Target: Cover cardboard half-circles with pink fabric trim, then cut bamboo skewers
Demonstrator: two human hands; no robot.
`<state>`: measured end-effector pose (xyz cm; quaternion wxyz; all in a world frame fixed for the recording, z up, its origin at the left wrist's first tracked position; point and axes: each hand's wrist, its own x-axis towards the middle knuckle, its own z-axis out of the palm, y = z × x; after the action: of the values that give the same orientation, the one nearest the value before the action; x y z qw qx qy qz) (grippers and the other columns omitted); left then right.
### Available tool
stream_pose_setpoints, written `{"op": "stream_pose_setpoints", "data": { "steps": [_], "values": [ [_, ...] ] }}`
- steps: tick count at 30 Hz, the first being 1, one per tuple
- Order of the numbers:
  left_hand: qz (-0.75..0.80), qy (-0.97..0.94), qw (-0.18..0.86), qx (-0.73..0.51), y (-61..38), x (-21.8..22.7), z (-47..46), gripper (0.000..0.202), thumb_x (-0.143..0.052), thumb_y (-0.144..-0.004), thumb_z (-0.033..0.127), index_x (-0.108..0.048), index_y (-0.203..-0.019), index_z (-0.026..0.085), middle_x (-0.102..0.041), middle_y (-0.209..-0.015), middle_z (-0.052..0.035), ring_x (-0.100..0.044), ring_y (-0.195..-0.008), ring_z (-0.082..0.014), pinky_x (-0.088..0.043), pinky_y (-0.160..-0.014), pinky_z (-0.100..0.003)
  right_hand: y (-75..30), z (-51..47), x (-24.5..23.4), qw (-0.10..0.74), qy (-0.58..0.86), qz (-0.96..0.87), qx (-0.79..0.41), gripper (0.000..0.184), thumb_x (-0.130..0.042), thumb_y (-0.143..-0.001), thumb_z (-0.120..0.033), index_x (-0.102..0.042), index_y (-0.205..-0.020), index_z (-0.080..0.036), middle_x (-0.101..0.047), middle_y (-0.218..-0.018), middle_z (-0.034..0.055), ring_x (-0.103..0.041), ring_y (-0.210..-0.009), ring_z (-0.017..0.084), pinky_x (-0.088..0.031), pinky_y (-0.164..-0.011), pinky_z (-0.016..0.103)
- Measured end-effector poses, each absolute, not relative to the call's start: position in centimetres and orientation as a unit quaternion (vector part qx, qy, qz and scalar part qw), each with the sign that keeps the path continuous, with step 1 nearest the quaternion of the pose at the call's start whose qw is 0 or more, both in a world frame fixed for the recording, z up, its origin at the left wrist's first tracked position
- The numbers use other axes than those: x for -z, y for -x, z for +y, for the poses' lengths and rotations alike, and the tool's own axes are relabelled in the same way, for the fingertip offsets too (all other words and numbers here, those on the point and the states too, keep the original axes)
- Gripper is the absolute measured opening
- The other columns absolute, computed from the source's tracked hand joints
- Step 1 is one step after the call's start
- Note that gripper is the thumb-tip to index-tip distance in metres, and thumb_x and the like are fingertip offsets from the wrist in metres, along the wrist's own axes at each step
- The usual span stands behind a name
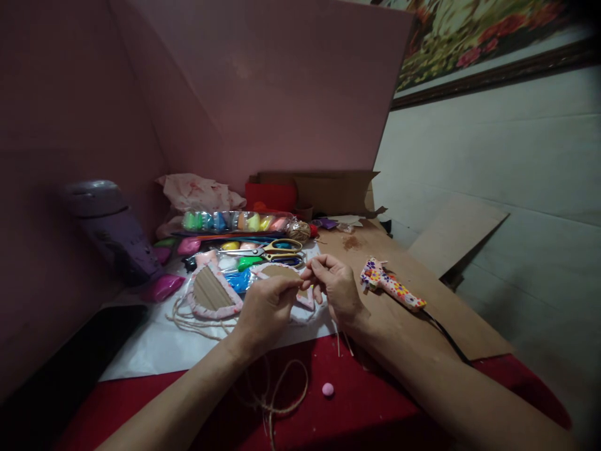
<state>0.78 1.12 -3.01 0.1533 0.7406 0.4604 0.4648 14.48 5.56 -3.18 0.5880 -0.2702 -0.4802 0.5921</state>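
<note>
We take the two hands as the clock's centre. The red cloth [352, 394] covers the 6 o'clock side. A brown cardboard sheet [436, 294] lies at 3 o'clock; white paper [141, 351] extends to 8. We find the purple bottle [113, 232] between 9 and 10.

At centre, we see the left hand [270, 307] and right hand [335, 288] nearly meeting. Each pinches with thumb and forefinger — the item between the tips is too fine for us to identify.

We locate the left half-round panel [211, 291], cardboard with a fabric-covered rim, at 9 o'clock. The second half-round panel [280, 272] sits at 10, partly hidden by the hands. The flower-patterned tool [392, 288] rests on the cardboard at 3; scissors [263, 252] lie between 10 and 11. Looped twine [282, 412] lies between 6 and 7. We note a small pink disc [327, 389] near 6.
</note>
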Motion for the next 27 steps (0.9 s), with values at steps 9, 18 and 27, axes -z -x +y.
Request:
{"op": "stream_pose_setpoints", "data": {
  "steps": [9,18,27],
  "values": [
    [0.444,-0.734,0.136,-0.496,-0.99,2.06,0.66,0.02,-0.05,-0.082,0.016,-0.068,-0.093,0.017,-0.07,-0.094,-0.0078,-0.064,-0.085,-0.0168,-0.047,-0.074,-0.027,-14.45,5.5,3.01,0.601,0.283,-0.456,-0.592,0.02,-0.067,-0.069,-0.032,-0.057,-0.071,-0.015,-0.063,-0.063,0.0003,-0.062,-0.051,0.012,-0.051,-0.039,0.019],
    [0.452,-0.775,0.104,-0.43,-0.88,2.74,0.8,0.019,-0.052,-0.078,0.014,-0.069,-0.085,0.016,-0.07,-0.069,-0.0039,-0.058,-0.057,-0.0127,-0.041,-0.053,-0.024,-14.36,5.59,2.96,0.614,0.284,-0.454,-0.58,0.02,-0.068,-0.069,-0.032,-0.058,-0.069,-0.014,-0.063,-0.064,0.0012,-0.062,-0.053,0.012,-0.052,-0.039,0.019],
    [0.461,-0.771,0.109,-0.426,-0.91,2.51,0.71,0.022,-0.05,-0.079,0.014,-0.069,-0.088,0.017,-0.071,-0.074,-0.0053,-0.061,-0.062,-0.0144,-0.043,-0.056,-0.025,-14.37,5.53,2.87,0.616,0.288,-0.449,-0.581,0.019,-0.069,-0.068,-0.03,-0.058,-0.068,-0.015,-0.062,-0.064,0.0009,-0.062,-0.054,0.013,-0.053,-0.041,0.02]
  ]
}}
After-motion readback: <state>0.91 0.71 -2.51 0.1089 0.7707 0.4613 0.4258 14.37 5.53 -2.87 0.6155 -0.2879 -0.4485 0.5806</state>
